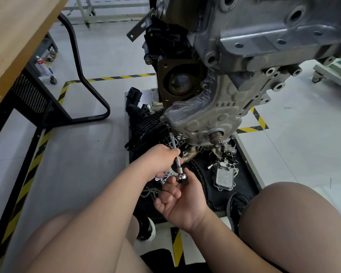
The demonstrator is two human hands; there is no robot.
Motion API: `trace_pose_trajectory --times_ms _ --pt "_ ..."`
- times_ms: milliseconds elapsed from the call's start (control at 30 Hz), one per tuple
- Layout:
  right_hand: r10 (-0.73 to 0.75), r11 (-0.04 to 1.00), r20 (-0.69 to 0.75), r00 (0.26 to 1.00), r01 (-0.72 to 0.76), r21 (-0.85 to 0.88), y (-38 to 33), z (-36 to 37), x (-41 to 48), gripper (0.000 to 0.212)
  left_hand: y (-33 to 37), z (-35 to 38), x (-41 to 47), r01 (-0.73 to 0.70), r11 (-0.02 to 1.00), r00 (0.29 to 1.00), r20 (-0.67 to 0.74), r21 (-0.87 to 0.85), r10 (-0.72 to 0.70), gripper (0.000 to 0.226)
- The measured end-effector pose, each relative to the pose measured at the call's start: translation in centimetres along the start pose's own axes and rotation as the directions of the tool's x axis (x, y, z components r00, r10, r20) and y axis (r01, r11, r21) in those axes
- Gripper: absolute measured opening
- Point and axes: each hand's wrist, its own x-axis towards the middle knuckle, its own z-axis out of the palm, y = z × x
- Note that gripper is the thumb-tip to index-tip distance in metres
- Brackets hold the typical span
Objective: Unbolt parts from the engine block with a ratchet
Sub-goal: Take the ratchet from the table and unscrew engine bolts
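Nearest, the person's bare knees (293, 223) frame the view. Between them the right hand (182, 201) lies palm up, fingers curled round the head of the ratchet (182, 177). Just beyond, on the left, the left hand (161, 160) is wrapped in a fist round the ratchet's bar (173, 143). The bar slants up and away to the lower left edge of the cover (215, 111) on the engine block (244, 56). An oil cooler (224, 175) and loose parts lie on the black mat (244, 188) to the right. A black manifold (148, 125) sits left of the cover. A wooden table (18, 36) stands at far left.
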Motion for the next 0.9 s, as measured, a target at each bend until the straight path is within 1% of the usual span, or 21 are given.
trace_pose_trajectory --times_ms 67,133,200,300,400,467,533,600,667,700,733,767,800,833,867,900 --pt "0.011 1.000 0.019 1.000 -0.012 0.017 0.0 0.1 0.0 0.052 0.1 0.0 0.0 0.007 1.000 1.000 0.006 -0.019 -0.007 0.038" --pt "0.020 1.000 0.019 1.000 -0.020 0.016 0.0 0.1 -0.1 0.057 -0.1 0.1 0.1 -0.021 1.000 1.000 -0.022 0.020 0.021 0.039" --pt "0.017 1.000 0.007 1.000 -0.017 -0.015 0.0 0.2 -0.1 0.058 -0.3 0.1 0.2 -0.057 0.998 0.997 -0.055 0.039 0.059 0.039" --pt "-0.003 0.998 -0.012 1.000 0.002 -0.063 -0.1 0.3 -0.2 0.061 -0.6 0.0 0.3 -0.074 0.997 0.993 -0.086 0.024 0.076 0.040" --pt "-0.064 0.992 -0.059 0.996 0.056 -0.115 0.0 0.4 -0.1 0.062 -0.6 -0.1 0.3 -0.086 0.996 0.990 -0.108 0.036 0.089 0.041" --pt "-0.143 0.973 -0.112 0.983 0.119 -0.200 0.2 0.1 0.3 0.059 -0.6 -0.1 0.3 -0.095 0.994 0.988 -0.113 0.060 0.101 0.040" --pt "-0.254 0.922 -0.151 0.955 0.192 -0.336 0.3 -0.3 0.6 0.053 -0.6 -0.2 0.3 -0.094 0.991 0.988 -0.114 0.095 0.105 0.037" --pt "-0.383 0.813 -0.154 0.911 0.254 -0.524 0.4 -0.8 0.8 0.047 -0.6 -0.2 0.3 -0.095 0.987 0.987 -0.115 0.128 0.110 0.037" --pt "-0.526 0.631 -0.114 0.843 0.297 -0.717 0.4 -1.3 0.7 0.045 -0.7 -0.3 0.4 -0.101 0.986 0.986 -0.116 0.134 0.117 0.037" --pt "-0.594 0.531 -0.079 0.801 0.316 -0.787 0.4 -1.5 0.7 0.045 -0.7 -0.2 0.4 -0.104 0.986 0.986 -0.115 0.132 0.120 0.037" --pt "-0.647 0.443 -0.040 0.761 0.333 -0.832 0.4 -1.6 0.8 0.044 -0.7 -0.2 0.4 -0.109 0.985 0.985 -0.117 0.134 0.125 0.038" --pt "-0.683 0.383 -0.004 0.730 0.355 -0.853 0.3 -1.7 0.8 0.043 -0.6 -0.1 0.4 -0.116 0.984 0.984 -0.119 0.138 0.132 0.041" --pt "-0.701 0.362 0.020 0.713 0.380 -0.851 0.3 -1.7 0.9 0.041 -0.6 -0.1 0.4 -0.121 0.982 0.983 -0.121 0.143 0.139 0.045" --pt "-0.700 0.379 0.025 0.714 0.401 -0.834 0.4 -1.7 0.9 0.041 -0.6 -0.1 0.4 -0.123 0.982 0.983 -0.119 0.146 0.141 0.048" --pt "-0.681 0.428 0.008 0.732 0.407 -0.807 0.4 -1.6 0.9 0.042 -0.6 -0.1 0.5 -0.123 0.981 0.983 -0.115 0.147 0.140 0.048" --pt "-0.644 0.505 -0.028 0.765 0.397 -0.766 0.5 -1.5 1.0 0.043 -0.6 -0.1 0.5 -0.121 0.982 0.984 -0.114 0.145 0.138 0.047"
